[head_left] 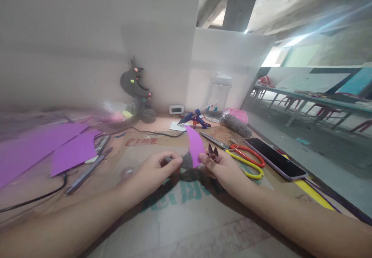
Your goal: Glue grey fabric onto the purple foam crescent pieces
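Observation:
My left hand [165, 165] pinches a small grey fuzzy piece [187, 160] between thumb and fingers. A curved purple strip [195, 145], paper or foam sheet, stands up against that piece. My right hand [222, 169] closes on the strip's lower right edge with thumb and finger. Out of the same hand poke two dark, pointed tips of small snips [213, 152], whose handles are hidden in the palm. Right beside it lie scissors with yellow and red handles [250, 155].
Behind are a blue glue gun [195, 118], a small white clock [176, 109], a plastic bottle [220, 95] and a dark crescent figure [135, 83]. Purple sheets [77, 149] and a pen [87, 172] lie left. A phone [274, 158] and grey fuzzy bundle [236, 124] lie right.

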The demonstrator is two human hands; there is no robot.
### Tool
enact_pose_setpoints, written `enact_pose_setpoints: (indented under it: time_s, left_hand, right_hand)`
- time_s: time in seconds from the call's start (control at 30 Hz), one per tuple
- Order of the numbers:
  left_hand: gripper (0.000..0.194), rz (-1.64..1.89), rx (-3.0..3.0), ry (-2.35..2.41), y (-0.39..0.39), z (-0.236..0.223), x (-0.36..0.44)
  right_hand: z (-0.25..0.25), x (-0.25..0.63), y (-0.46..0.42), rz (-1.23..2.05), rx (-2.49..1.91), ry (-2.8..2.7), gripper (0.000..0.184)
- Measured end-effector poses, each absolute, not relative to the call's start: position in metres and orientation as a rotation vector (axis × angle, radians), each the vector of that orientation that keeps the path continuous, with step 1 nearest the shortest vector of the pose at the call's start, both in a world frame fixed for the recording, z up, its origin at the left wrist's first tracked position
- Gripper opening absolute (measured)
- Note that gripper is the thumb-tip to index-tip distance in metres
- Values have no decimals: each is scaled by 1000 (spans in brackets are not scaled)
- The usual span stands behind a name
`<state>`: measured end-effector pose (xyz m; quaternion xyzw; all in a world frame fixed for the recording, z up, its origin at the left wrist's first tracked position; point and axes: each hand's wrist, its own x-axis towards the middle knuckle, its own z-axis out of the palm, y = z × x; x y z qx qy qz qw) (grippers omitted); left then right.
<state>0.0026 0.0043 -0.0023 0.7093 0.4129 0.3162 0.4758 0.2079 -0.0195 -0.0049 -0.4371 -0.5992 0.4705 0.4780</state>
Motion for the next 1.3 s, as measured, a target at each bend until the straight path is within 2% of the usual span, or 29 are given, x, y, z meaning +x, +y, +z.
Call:
enact_pose_setpoints:
  time_s: [0.23,0.43,1.17,1.3]
  left_hand:
    - [32,674,1722,1022,4,-4,3]
    - [25,656,1717,958,2,-3,4]
    - [22,584,1970,945,-5,5,6]
    - [27,536,2091,945,-5,4,7]
  right_hand:
    - [-7,209,-16,1099,-1116,-1458,44]
    - [-11,210,-12,1185,-1143,-1448,47]
    - [-6,208,-17,1128,-1150,-1555,46]
    - [-6,208,-18,1108,-1122,-1600,44]
